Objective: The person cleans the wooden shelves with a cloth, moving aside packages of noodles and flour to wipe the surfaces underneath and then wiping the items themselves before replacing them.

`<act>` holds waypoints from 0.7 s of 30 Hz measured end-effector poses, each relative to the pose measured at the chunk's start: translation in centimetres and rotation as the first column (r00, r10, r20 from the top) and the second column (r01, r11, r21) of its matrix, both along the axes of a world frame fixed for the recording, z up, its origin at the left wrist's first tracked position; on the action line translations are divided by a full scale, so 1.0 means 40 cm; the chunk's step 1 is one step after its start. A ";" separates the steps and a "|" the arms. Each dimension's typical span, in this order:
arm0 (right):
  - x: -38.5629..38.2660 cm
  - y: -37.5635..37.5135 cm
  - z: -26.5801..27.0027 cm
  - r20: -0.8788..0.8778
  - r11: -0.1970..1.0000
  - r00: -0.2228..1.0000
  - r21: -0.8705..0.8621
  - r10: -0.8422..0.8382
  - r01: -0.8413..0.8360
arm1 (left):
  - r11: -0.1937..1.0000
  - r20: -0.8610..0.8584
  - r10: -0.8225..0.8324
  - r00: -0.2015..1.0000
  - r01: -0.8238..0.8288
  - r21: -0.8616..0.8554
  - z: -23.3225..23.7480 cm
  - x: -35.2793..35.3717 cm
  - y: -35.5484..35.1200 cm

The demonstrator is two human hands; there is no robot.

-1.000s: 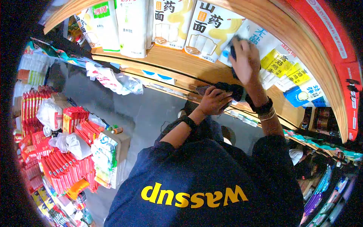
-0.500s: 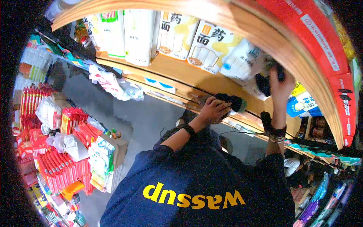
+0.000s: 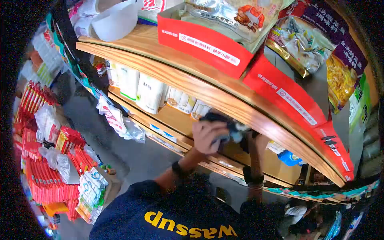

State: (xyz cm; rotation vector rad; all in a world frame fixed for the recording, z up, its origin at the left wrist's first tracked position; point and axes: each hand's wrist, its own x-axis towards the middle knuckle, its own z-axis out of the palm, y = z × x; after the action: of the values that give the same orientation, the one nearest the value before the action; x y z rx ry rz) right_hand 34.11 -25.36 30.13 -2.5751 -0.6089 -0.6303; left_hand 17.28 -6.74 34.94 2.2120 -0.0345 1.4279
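Observation:
My left hand (image 3: pixel 209 136), blurred and wearing a black wristband, is curled around a dark cloth-like bundle (image 3: pixel 218 117) in front of the lower shelf. Something pale and bluish shows right beside its fingers. Close by on the right, my right hand (image 3: pixel 259 146) reaches under the upper shelf's wooden edge, which covers part of it. A black, soft-looking thing (image 3: pixel 252 140) lies along its inner side, in its grip. Noodle packs (image 3: pixel 180 99) stand on the lower shelf behind the hands.
The upper shelf's curved wooden edge (image 3: pixel 168 72) passes above my hands. Red display boxes (image 3: pixel 208 52) with food packets stand on it, beside a translucent white bin (image 3: pixel 116 22). A plastic bag (image 3: pixel 120 124) hangs at the left. Stacked red packages (image 3: pixel 54 172) stand on the floor side.
My view has tilted up and more of the upper shelf shows. My right hand has come back from the white pack at the right, and both hands are now close together.

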 end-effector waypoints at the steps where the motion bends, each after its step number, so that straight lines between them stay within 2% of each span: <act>1: -0.018 0.005 -0.006 0.011 1.000 1.000 -0.001 0.002 -0.002 | 1.000 0.044 0.004 0.999 -0.003 -0.030 0.044 0.027 0.015; 2: -0.039 0.010 -0.009 0.018 1.000 1.000 -0.001 0.004 -0.004 | 1.000 0.046 0.007 0.999 -0.006 -0.027 0.046 0.062 0.029; 4: -0.127 0.027 0.018 -0.030 0.999 0.999 0.027 0.044 -0.043 | 0.994 -0.157 0.094 0.983 -0.084 0.069 0.012 0.125 0.050; 5: -0.155 0.029 0.028 -0.078 0.995 0.994 0.054 0.082 -0.078 | 0.994 -0.153 0.097 0.983 -0.087 0.072 -0.013 0.138 0.050; 7: -0.167 0.023 0.016 -0.069 0.992 0.992 0.076 0.101 -0.096 | 0.967 -0.260 0.189 0.947 -0.134 0.215 -0.057 0.147 0.050; 11: -0.143 0.011 -0.032 -0.037 0.990 0.992 0.073 0.123 -0.120 | 0.967 -0.206 0.189 0.960 -0.146 0.207 -0.132 0.106 0.042; 13: -0.157 0.021 -0.017 -0.017 0.990 0.992 0.076 0.123 -0.121 | 0.962 -0.306 0.270 0.913 -0.264 0.062 -0.159 0.085 0.029; 14: -0.166 0.023 -0.005 0.007 0.991 0.994 0.076 0.107 -0.107 | 0.979 -0.435 0.200 0.878 -0.165 0.118 -0.174 0.066 0.037; 15: -0.171 0.021 0.006 0.000 0.990 0.993 0.075 0.121 -0.121 | 0.977 -0.441 0.212 0.872 -0.178 0.118 -0.172 0.056 0.039; 17: -0.162 0.024 0.022 -0.066 0.987 0.989 0.103 0.129 -0.122 | 0.991 -0.544 0.135 0.828 -0.103 0.089 -0.163 0.052 0.051; 19: -0.139 0.020 -0.010 -0.046 0.982 0.988 0.126 0.150 -0.143 | 0.985 -0.573 0.170 0.802 -0.128 0.113 -0.168 0.050 0.068; 21: -0.140 0.030 -0.014 0.019 0.987 0.994 0.122 0.104 -0.106 | 0.994 -0.606 0.101 0.789 -0.050 0.101 -0.158 0.030 0.078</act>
State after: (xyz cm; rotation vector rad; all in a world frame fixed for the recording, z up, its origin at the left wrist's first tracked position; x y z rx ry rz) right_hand 28.51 -24.17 29.59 -2.4090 -0.6834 -0.6293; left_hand 18.46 -3.62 28.61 2.6669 0.2266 0.6852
